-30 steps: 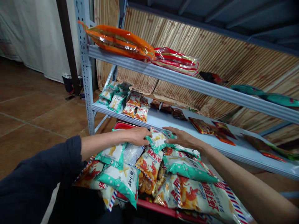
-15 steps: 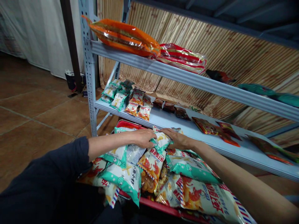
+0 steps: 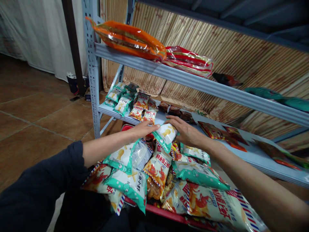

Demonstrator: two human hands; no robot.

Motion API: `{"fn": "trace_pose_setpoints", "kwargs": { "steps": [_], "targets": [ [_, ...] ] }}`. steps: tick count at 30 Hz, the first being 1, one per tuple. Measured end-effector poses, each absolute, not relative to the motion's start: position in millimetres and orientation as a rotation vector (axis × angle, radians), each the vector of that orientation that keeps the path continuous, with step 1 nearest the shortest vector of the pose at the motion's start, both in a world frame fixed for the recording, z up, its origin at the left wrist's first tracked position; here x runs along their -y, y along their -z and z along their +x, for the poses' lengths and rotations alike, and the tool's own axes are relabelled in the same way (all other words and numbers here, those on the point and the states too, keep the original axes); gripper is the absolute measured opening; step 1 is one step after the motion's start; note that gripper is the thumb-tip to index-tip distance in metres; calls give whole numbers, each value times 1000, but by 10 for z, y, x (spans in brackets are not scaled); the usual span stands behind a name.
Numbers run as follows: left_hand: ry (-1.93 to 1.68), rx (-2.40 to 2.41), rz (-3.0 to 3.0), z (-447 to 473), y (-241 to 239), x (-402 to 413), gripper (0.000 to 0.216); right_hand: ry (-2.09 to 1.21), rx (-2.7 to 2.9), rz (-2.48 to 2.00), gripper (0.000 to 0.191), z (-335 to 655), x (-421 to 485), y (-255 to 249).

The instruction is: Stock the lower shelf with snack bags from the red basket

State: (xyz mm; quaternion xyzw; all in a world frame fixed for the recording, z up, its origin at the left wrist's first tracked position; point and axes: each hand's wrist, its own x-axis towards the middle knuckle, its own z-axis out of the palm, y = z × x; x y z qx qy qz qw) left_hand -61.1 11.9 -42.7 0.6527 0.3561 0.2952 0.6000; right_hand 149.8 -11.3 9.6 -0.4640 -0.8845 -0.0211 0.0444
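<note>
A small teal and white snack bag (image 3: pixel 166 136) is raised above a red basket (image 3: pixel 169 216) heaped with several teal and orange snack packets. My right hand (image 3: pixel 185 131) grips its right side. My left hand (image 3: pixel 143 129) touches its left edge with the fingers stretched out. Both hands hover just in front of the lower grey shelf (image 3: pixel 251 157), where small teal bags (image 3: pixel 120 98) and orange bags (image 3: pixel 142 109) stand in rows at the left end.
The upper shelf (image 3: pixel 193 82) carries a large orange pack (image 3: pixel 127 38) and red packs (image 3: pixel 189 61). Dark and red packets (image 3: pixel 217 130) lie further right on the lower shelf. A grey upright post (image 3: pixel 93 74) stands at the left, tiled floor (image 3: pixel 36 116) beyond it.
Both hands have lifted the teal and white bag off the heap and moved it up and away, toward the lower shelf.
</note>
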Motion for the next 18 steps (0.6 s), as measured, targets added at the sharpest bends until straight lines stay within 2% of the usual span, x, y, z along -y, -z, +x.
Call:
{"fn": "trace_pose_setpoints", "kwargs": {
  "steps": [2, 5, 9, 11, 15, 18],
  "targets": [
    [-663, -708, 1319, -677, 380, -90, 40, 131, 2708, -1333, 47, 1329, 101, -158],
    [-704, -572, 1152, -791, 351, -63, 30, 191, 2683, -1283, 58, 1137, 69, -161],
    [-794, -670, 1018, -935, 359, -60, 36, 138, 2350, -1418, 76, 973, 7, -53],
    [-847, -705, 969, -985, 372, -67, 43, -124, 2094, -1516, 76, 894, -17, 11],
    [-930, -704, 891, -1023, 408, -75, 52, -938, 1531, -1518, 60, 698, 9, 77],
    [-961, -688, 856, -1015, 429, -61, 47, -1211, 1203, -1431, 67, 553, 88, 84]
  ]
}}
